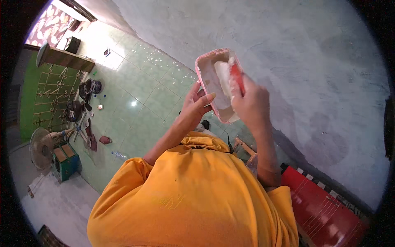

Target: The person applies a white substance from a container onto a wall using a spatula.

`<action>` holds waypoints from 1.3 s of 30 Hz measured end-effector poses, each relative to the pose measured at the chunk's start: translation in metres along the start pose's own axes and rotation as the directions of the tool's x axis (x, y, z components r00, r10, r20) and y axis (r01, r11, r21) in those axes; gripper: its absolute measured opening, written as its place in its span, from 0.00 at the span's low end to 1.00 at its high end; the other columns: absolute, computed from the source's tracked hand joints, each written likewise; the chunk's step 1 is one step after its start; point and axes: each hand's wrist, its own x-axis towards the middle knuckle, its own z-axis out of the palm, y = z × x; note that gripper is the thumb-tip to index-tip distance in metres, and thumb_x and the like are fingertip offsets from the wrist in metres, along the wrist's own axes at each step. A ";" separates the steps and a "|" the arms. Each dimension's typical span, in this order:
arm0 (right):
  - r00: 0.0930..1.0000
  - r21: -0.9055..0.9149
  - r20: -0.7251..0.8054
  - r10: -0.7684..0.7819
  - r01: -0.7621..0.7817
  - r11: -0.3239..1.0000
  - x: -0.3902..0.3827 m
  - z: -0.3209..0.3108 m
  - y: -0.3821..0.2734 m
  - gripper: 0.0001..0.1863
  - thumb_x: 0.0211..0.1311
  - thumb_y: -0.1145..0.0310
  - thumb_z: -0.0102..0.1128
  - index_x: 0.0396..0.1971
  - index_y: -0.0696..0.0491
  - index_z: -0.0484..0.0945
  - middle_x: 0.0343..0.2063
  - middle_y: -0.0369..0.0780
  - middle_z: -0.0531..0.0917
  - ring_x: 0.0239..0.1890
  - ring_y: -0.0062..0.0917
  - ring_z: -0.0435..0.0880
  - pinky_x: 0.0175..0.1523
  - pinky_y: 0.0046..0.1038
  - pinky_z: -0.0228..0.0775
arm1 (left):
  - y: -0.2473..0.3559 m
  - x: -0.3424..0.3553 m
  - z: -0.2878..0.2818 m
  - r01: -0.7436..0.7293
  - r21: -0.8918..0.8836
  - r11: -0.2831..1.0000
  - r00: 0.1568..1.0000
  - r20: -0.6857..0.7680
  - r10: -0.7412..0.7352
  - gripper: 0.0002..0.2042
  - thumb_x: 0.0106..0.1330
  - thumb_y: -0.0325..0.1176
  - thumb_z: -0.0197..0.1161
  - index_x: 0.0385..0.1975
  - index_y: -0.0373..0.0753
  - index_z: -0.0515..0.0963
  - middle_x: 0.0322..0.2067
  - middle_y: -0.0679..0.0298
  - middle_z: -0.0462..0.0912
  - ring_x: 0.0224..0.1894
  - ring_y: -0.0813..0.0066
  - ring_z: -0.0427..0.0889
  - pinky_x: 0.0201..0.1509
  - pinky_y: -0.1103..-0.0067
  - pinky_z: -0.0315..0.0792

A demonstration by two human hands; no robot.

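My left hand [194, 108] grips the side of a pink rectangular tub [200, 74], thumb over its rim. The tub is tilted so its inside shows, coated with white paste. My right hand [254, 103] is closed round a red-handled scraper [236, 78] and holds it over the tub's right side. A lump of white paste [223, 75] lies against the scraper inside the tub. The scraper's blade is hidden by the paste and my fingers, and the right hand is slightly blurred.
A grey plastered wall [304, 74] rises at the right. White specks dot the green tiled floor [142, 88] along it. A wooden frame [245, 145] and a red panel [321, 201] are at lower right. Left are a fan [41, 148], a dark bucket [94, 85] and a clear bottle [119, 155].
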 end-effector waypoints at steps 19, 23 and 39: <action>0.997 -0.111 0.035 -0.067 0.071 0.991 0.000 -0.022 0.042 0.10 0.65 0.65 0.54 0.38 0.56 0.78 0.24 0.53 0.81 0.30 0.52 0.82 0.35 0.49 0.72 | -0.026 -0.001 0.037 -0.027 0.018 0.999 0.995 -0.093 0.029 0.35 0.64 0.33 0.64 0.69 0.40 0.56 0.58 0.56 0.72 0.58 0.67 0.76 0.59 0.69 0.76; 0.992 -0.115 0.084 -0.090 0.099 0.988 -0.022 -0.009 0.049 0.09 0.63 0.68 0.56 0.40 0.56 0.78 0.25 0.52 0.81 0.31 0.51 0.82 0.35 0.49 0.73 | -0.034 0.001 0.036 -0.048 0.014 0.999 0.994 -0.100 0.049 0.35 0.64 0.33 0.64 0.70 0.41 0.55 0.58 0.57 0.73 0.57 0.67 0.77 0.58 0.68 0.76; 0.985 -0.013 0.115 -0.128 0.130 0.991 -0.012 -0.014 0.052 0.11 0.63 0.67 0.57 0.41 0.57 0.79 0.26 0.52 0.82 0.31 0.52 0.82 0.34 0.47 0.73 | -0.048 -0.002 0.039 -0.077 -0.018 0.997 0.990 -0.116 0.075 0.36 0.64 0.34 0.63 0.71 0.40 0.53 0.56 0.55 0.74 0.56 0.66 0.77 0.57 0.68 0.76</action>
